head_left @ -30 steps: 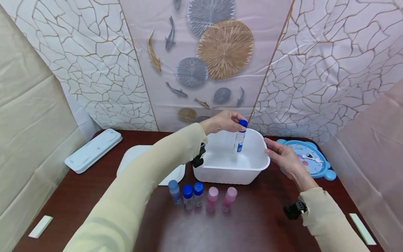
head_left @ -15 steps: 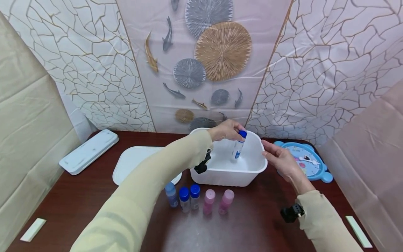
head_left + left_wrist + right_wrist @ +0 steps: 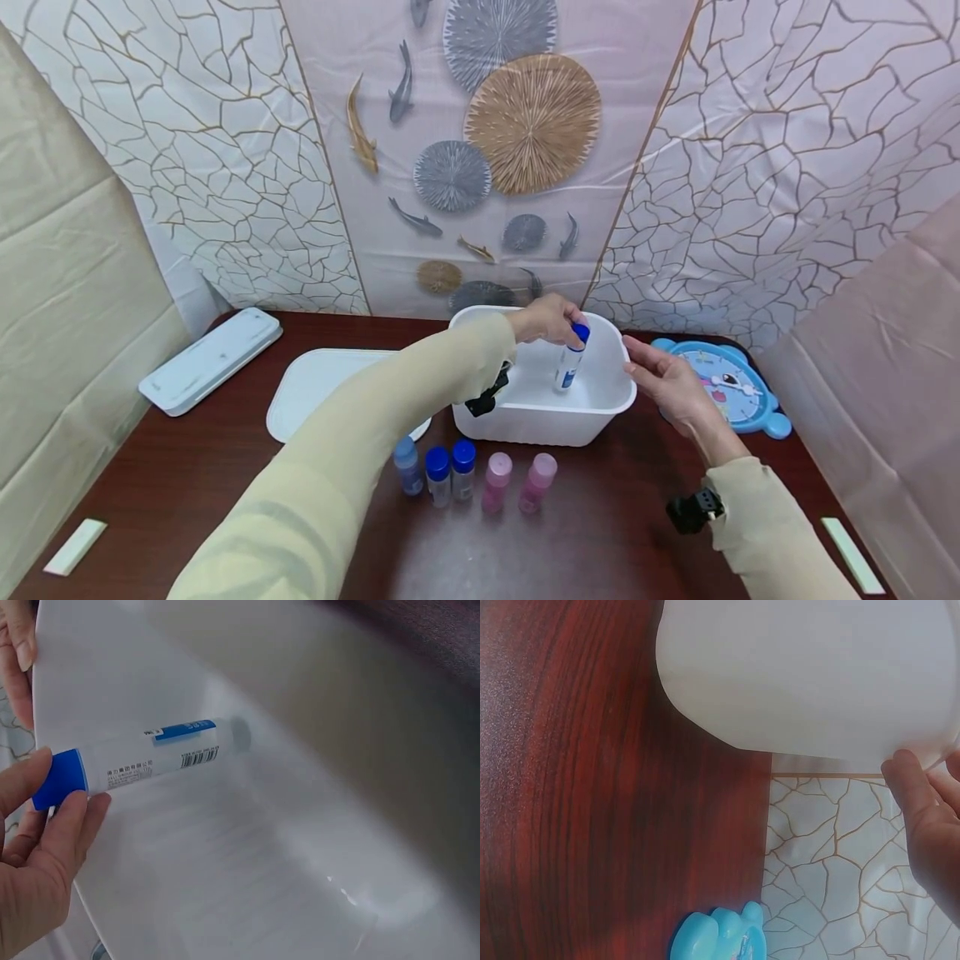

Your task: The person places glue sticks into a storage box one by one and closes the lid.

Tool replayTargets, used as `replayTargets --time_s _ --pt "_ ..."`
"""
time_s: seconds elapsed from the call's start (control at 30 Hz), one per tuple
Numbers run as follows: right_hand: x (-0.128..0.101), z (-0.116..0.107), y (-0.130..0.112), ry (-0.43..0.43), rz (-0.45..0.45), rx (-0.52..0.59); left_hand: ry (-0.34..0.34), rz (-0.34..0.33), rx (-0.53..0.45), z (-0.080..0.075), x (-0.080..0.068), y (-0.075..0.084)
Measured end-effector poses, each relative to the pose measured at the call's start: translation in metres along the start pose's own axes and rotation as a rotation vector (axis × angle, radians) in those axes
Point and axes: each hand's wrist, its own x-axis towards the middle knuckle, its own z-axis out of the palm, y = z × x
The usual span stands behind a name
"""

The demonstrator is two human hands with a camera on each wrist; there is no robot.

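Two hands | left hand pinches slim blue-capped tube | right hand flat on smooth white tub

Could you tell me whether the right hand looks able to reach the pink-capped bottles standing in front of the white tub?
Probably yes. The right hand rests open at the white tub rim, holding nothing, and the pink-capped bottles stand on bare table just below it, with nothing between them.

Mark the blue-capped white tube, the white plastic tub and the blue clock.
blue-capped white tube (image 3: 161, 756), left wrist view, labelled body.
white plastic tub (image 3: 536, 421), head view, near outer wall.
blue clock (image 3: 731, 383), head view, dial face.
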Motion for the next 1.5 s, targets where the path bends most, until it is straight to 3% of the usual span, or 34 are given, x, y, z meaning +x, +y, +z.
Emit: replayTargets --time_s 0.37,0.73,1.33,1.5 --pt "0.0 0.0 0.003 -0.002 -0.021 0.009 0.033 -0.086 0.035 0.01 -0.004 -0.001" --pt "0.0 0.0 0.002 0.003 -0.006 0.002 0.045 -0.079 0.032 0.013 0.002 -0.006" --pt "0.0 0.0 0.003 0.004 -0.011 -0.008 0.07 -0.095 0.009 0.008 -0.006 -0.006" --pt "0.0 -0.001 0.002 0.007 0.0 -0.013 0.057 -0.073 -0.022 0.002 -0.011 -0.001"
